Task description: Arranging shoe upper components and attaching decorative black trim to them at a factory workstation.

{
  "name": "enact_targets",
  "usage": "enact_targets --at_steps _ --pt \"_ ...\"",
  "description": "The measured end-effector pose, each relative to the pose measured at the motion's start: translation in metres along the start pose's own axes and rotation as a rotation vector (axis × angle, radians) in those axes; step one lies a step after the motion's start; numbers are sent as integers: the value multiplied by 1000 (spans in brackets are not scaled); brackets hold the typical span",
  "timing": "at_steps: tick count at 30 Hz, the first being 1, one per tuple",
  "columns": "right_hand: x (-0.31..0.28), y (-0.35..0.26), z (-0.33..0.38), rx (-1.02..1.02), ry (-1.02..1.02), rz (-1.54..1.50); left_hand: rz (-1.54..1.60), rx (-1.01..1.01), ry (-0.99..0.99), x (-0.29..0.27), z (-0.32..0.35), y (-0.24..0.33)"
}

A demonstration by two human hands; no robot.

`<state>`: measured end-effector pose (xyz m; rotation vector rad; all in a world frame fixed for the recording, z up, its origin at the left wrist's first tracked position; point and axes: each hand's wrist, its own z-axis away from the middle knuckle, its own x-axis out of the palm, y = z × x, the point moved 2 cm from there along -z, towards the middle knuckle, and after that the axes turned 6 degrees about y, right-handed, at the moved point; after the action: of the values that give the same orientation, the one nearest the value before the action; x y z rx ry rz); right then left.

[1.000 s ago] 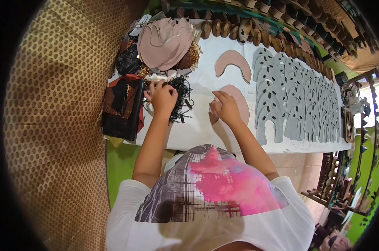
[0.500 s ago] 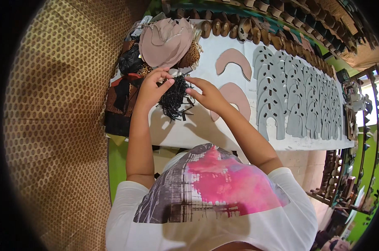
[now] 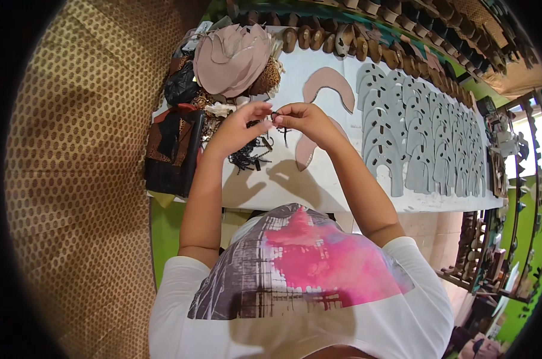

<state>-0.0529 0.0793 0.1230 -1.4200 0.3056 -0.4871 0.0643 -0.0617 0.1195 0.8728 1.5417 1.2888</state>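
Between thumb and fingers my right hand [image 3: 310,124] pinches a thin black beaded strap [image 3: 285,136], whose end hangs below the fingertips. Close on its left is my left hand [image 3: 235,130], fingers and thumb apart, with nothing visible in its grip. A tangled heap of similar black straps [image 3: 245,160] lies on the white table [image 3: 265,190], partly hidden under my left hand. Right of the hands sit two curved pink pieces [image 3: 329,84]; my right hand and wrist cover part of the nearer one.
Stacked pink pieces [image 3: 232,60] rise at the back left beside dark scraps and a black bag [image 3: 181,87]. Overlapping grey cut pieces [image 3: 384,149] fill the table's right side. Brown shoe lasts [image 3: 317,39] line the back edge. A patterned curtain [image 3: 91,179] hangs at left.
Both hands have lifted off the black heap. My right hand has closed on a strap and drawn it up and to the right, off the heap.
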Motion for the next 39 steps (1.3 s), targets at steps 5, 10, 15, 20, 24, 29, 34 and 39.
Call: enact_targets --at_steps 5,10,15,20,24,29,34,39 --pt "-17 6 13 18 6 69 -19 -42 -71 25 -6 -2" --pt "-37 5 32 101 69 217 15 -133 -180 28 -5 -17" --pt "-58 21 47 89 90 156 114 -167 -138 38 -3 -28" --pt "-73 23 63 105 205 195 -33 -200 -109 39 -3 -41" --pt "-87 23 75 169 250 345 -169 -144 -27 44 -1 -39" --pt "-105 41 87 442 -68 795 -336 75 -44 66 1 -12" --pt "-62 48 71 -58 76 367 -366 169 -155 84 6 -10" --pt "-60 81 58 205 -55 56 -451 143 -134 86 10 -17"
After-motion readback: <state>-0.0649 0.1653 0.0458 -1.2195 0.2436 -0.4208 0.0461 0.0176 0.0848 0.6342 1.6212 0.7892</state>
